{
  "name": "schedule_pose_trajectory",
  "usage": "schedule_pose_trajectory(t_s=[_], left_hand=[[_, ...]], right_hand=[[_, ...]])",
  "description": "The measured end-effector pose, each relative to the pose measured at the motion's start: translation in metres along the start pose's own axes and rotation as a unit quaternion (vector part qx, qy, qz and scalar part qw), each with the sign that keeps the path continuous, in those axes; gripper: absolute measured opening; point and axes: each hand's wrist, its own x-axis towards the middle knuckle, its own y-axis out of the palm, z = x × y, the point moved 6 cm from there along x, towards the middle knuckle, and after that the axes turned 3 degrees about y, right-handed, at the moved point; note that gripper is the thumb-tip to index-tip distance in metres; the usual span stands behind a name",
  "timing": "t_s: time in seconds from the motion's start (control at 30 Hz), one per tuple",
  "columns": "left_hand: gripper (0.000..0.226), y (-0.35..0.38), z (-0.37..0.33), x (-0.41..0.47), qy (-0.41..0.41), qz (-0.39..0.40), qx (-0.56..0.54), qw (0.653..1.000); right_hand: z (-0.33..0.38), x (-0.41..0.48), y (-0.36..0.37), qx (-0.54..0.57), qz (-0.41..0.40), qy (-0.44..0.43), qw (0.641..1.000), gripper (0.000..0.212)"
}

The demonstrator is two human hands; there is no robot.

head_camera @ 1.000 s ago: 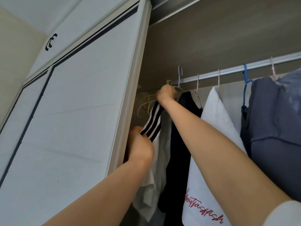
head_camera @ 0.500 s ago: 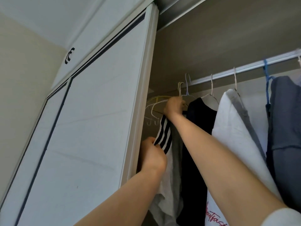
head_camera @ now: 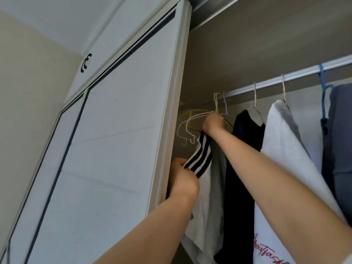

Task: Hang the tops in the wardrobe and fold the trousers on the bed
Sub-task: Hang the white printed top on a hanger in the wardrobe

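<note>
Compared with one second earlier, the view has swung left and the hanging garments sit farther toward 3 o'clock; the right hand (head_camera: 213,121) remains high at the hanger, and the left hand (head_camera: 182,178) remains lower on the sleeve. Little in the grasp itself has changed, which suggests the white top with striped sleeve (head_camera: 200,159) is still being settled on its hanger, not yet released. The right hand is closed around the hanger neck just below the rail (head_camera: 285,77), beside a cluster of empty wire hangers (head_camera: 190,119) at its 9 o'clock. The left hand pinches the striped cuff, at 7 o'clock from the right hand. The top hangs between the two hands, touching both, just inside the wardrobe door (head_camera: 114,149). A black top (head_camera: 240,168) hangs at its 3 o'clock.
</note>
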Motion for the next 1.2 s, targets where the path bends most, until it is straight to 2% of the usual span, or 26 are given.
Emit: schedule_pose_trajectory(t_s=[0.13,0.23,0.4,0.47,0.57,0.63,0.7,0.83,1.07,1.2], left_hand=[[0.031,-0.001,0.001,-0.005,0.011,0.015,0.022,1.0],[0.031,-0.001,0.003,-0.01,0.016,0.048,0.024,0.998],[0.031,-0.008,0.001,-0.028,0.103,0.103,0.146,0.978],[0.04,-0.007,0.005,-0.037,0.131,0.13,0.213,0.96],[0.053,-0.01,0.024,-0.061,0.088,0.196,0.21,0.954],[0.051,-0.014,0.039,-0.078,0.066,0.222,0.185,0.955],[0.042,-0.019,0.048,-0.092,0.085,0.22,0.178,0.955],[0.029,-0.031,0.046,-0.119,0.147,0.198,0.186,0.951],[0.025,-0.054,0.031,-0.151,0.187,0.152,0.212,0.947],[0.017,-0.079,0.025,-0.173,0.211,0.095,0.275,0.933]], right_hand=[[0.003,-0.018,-0.001,0.028,-0.003,-0.009,1.0,0.057],[0.006,-0.038,-0.003,0.015,-0.027,-0.065,0.997,0.051],[0.005,-0.082,-0.017,-0.028,-0.047,-0.131,0.99,0.047],[0.004,-0.102,-0.024,-0.049,-0.06,-0.149,0.986,0.045],[-0.001,-0.144,-0.033,-0.079,-0.064,-0.167,0.981,0.044],[-0.003,-0.175,-0.033,-0.113,-0.062,-0.201,0.971,0.043],[-0.004,-0.203,-0.033,-0.142,-0.057,-0.235,0.96,0.044],[-0.01,-0.248,-0.042,-0.134,-0.069,-0.271,0.951,0.043],[-0.034,-0.301,-0.054,-0.109,-0.066,-0.286,0.95,0.045],[-0.041,-0.334,-0.068,-0.053,-0.048,-0.309,0.948,0.044]])
